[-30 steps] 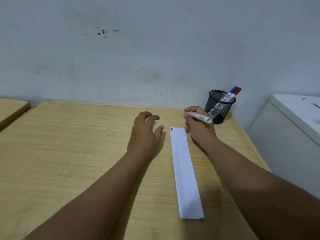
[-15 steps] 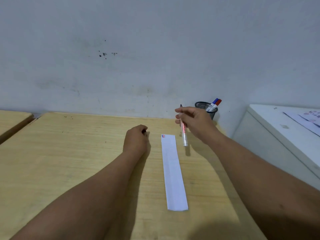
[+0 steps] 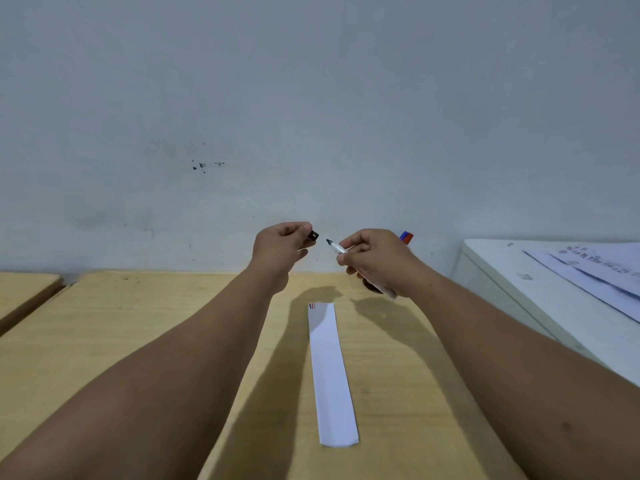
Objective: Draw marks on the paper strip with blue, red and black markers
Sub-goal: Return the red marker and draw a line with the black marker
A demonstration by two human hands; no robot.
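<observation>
Nearest the camera, two bare forearms reach forward over a pale wooden table (image 3: 104,341). Between them a white paper strip (image 3: 330,375) lies flat on the tabletop, its long side running away from the viewer. At its far left corner sit small coloured marks (image 3: 312,306) (red and blue show, any finer detail is too small to read).

Beyond the strip both hands are raised above the table, well clear of the paper. The left hand (image 3: 278,249) has its fingers curled around a small black cap (image 3: 313,235), which pokes out past the fingertips. The right hand (image 3: 375,259) grips a marker (image 3: 336,248) with a white barrel; its dark bare tip points left toward the cap, and the two are near each other but apart. The rear end of the barrel sticks out below the right hand.

Just behind the right hand, the blue and red ends of two more markers (image 3: 406,237) peek out; whatever holds them is hidden by the hand.

To the right stands a white cabinet (image 3: 502,289) with printed papers (image 3: 595,268) on top. Farthest back is a grey-white wall (image 3: 311,98) with a few dark specks.
</observation>
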